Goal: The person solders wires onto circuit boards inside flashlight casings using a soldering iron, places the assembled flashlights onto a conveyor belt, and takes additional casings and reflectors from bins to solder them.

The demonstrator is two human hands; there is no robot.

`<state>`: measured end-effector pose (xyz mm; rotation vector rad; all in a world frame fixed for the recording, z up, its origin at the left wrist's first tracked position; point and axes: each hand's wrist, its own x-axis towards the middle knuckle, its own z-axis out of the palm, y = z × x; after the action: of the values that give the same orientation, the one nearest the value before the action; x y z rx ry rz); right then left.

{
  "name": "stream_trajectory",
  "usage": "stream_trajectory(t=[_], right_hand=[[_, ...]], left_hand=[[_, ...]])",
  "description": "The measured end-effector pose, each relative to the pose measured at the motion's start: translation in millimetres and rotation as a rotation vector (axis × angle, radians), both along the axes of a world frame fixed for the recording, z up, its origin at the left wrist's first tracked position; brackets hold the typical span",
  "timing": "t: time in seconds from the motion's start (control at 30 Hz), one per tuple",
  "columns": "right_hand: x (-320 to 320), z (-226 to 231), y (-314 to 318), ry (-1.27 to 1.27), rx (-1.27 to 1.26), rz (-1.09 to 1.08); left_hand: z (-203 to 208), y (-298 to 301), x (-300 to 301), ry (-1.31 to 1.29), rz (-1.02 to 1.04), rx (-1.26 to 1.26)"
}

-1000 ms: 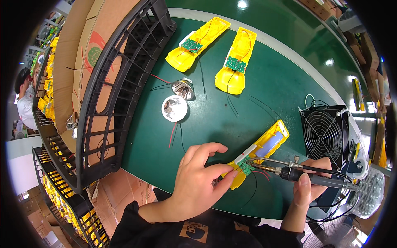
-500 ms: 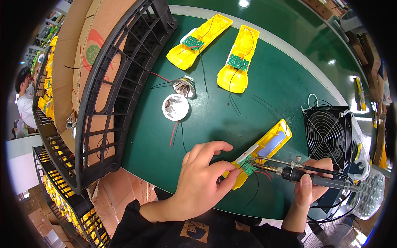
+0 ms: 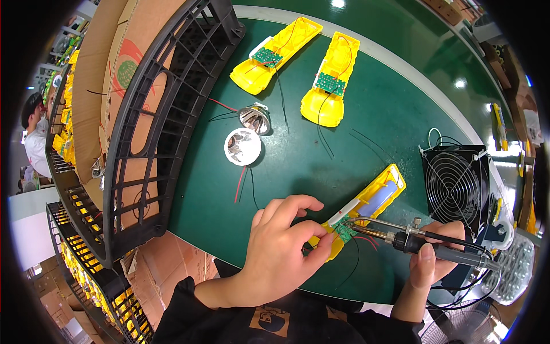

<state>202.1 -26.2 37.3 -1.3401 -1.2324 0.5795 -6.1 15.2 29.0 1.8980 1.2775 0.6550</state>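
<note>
My right hand (image 3: 432,261) grips a soldering iron (image 3: 444,252) with a thin metal feed tube along its shaft. The iron's tip rests at a green circuit board (image 3: 345,233) in a yellow flashlight housing half (image 3: 396,174). A blue cylindrical battery (image 3: 379,198) lies in the housing's far end. My left hand (image 3: 283,246) has thumb and forefinger pinched at the board's left edge; what sits between the fingertips is too small to make out. Red and black wires (image 3: 364,241) trail from the board's right side.
Two more yellow housing halves (image 3: 329,106) with circuit boards lie farther back. Two silver reflectors (image 3: 243,147) with wires sit left of centre. A black plastic crate (image 3: 140,143) borders the left side. At the right stands a black fan (image 3: 455,186), with cables near my right hand.
Almost nothing differs. The soldering iron's handle and my right hand have shifted slightly to the right and down, while the tip stays at the board. My left hand keeps its pinch.
</note>
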Motion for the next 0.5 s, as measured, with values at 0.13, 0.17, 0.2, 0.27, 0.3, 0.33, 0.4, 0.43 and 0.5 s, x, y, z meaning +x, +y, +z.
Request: stream_trajectory(t=[0.13,0.17,0.2,0.27,0.3,0.33,0.4,0.43,0.5], right_hand=[[0.7,0.4,-1.1,-0.009,-0.022,0.020],[0.5,0.1,-1.4,-0.010,-0.014,0.011],[0.5,0.0,-1.6,-0.011,-0.006,0.002],[1.2,-0.1,-1.5,-0.017,0.003,0.000],[1.4,0.0,-1.4,-0.023,0.013,0.000],[1.5,0.2,-1.5,-0.022,0.013,0.000],[1.6,0.6,-1.4,-0.007,-0.008,0.015],[1.0,0.3,-1.4,-0.006,-0.008,0.015],[-0.4,-0.5,-1.3,0.008,-0.007,0.002]], left_hand=[[2.2,0.7,0.1,0.034,-0.026,-0.048],[2.6,1.0,0.3,0.029,-0.021,-0.015],[3.0,1.2,0.5,0.031,-0.023,-0.016],[3.7,1.7,0.8,0.033,-0.025,-0.017],[4.1,1.9,0.8,0.035,-0.028,-0.022],[4.5,2.1,0.8,0.048,-0.040,-0.056],[5.3,2.4,0.5,0.041,-0.037,-0.029],[5.6,2.6,0.5,0.059,-0.055,-0.062],[5.9,2.9,1.0,0.045,-0.044,-0.033]])
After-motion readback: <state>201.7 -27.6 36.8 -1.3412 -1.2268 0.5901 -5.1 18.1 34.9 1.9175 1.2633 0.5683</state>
